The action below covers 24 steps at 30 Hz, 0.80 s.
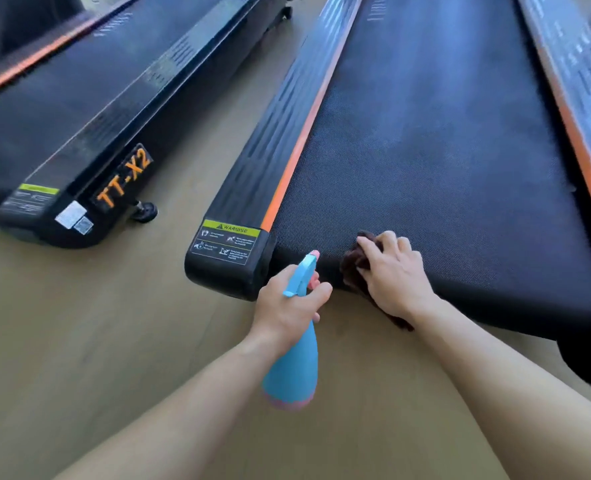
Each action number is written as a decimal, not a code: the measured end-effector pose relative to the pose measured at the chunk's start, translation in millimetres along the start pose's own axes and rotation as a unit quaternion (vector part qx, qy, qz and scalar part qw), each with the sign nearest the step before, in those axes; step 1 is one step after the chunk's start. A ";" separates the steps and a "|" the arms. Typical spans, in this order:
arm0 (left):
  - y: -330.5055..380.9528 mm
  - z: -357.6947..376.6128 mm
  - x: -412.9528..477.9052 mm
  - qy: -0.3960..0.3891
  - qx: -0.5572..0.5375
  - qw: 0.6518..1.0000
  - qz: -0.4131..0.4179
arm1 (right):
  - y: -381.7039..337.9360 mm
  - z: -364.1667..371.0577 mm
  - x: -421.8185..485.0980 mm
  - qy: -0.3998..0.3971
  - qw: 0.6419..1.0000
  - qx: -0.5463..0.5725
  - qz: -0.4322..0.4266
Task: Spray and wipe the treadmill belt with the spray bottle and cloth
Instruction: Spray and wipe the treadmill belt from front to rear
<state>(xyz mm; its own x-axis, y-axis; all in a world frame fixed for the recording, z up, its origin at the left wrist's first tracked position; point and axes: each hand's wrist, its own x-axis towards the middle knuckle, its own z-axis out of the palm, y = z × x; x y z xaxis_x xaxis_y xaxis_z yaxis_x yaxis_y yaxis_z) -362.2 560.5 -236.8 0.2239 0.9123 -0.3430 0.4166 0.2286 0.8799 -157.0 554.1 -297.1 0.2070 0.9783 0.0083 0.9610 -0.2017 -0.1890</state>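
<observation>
Fingers (316, 284) of left hand (288, 306) wrapped tight around neck of spray bottle (294, 365), one finger across trigger under blue head, thumb closing over top. Bottle light blue with pink nozzle tip and pink base band; nozzle angled up and forward toward near end of treadmill belt (432, 161), base hanging back toward person, clear of wooden floor (79, 341). Nozzle tip just short of belt's rounded near edge, not touching.

Right hand (394, 275) flat, palm down, fingers together and slightly curled, pressed onto dark brown cloth (352, 263). Cloth bunched under palm at near edge of belt, left of centre; one dark fold trailing back under wrist and over edge toward floor. Fingertips pointing left and away, toward orange stripe (297, 147) along belt's left border.

Belt black, finely textured, running away up picture between two black side rails (276, 140), each edged in orange. Near end cap of left rail carrying yellow and black warning label (226, 242), just left of bottle's nozzle.

Second treadmill (79, 133) lying parallel on left, well apart across strip of floor, marked "TT-X2" in orange on near corner, small wheel (145, 211) showing beneath. Both forearms bare, reaching in from bottom of view. Picture slightly motion-blurred.
</observation>
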 end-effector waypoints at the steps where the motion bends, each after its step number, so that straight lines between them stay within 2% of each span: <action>1: -5.1 0.7 1.2 0.014 -0.013 1.000 -0.018 | -4.7 3.4 5.3 0.011 1.000 -0.003 0.005; 6: -4.7 5.5 30.4 0.062 -0.040 0.996 -0.040 | -7.9 18.9 14.7 0.062 0.998 -0.025 0.017; 13: 6.9 -4.3 67.6 0.123 -0.008 0.989 -0.076 | -3.8 28.2 18.5 0.094 0.995 -0.037 0.002; 18: -5.5 -8.9 59.4 0.116 0.049 0.987 -0.098 | -1.0 31.6 22.3 0.101 0.994 -0.042 0.001; 24: 11.2 -29.1 29.3 0.117 0.009 0.989 -0.088 | -9.4 21.9 23.4 0.064 0.997 -0.030 0.013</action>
<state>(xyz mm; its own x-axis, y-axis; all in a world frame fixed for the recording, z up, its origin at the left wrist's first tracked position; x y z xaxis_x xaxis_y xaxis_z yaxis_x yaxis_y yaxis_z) -376.6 599.7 -227.5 -0.0620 0.9129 -0.4034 0.4478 0.3867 0.8062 -165.2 579.9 -316.6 0.2506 0.9593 0.1299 0.9633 -0.2338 -0.1320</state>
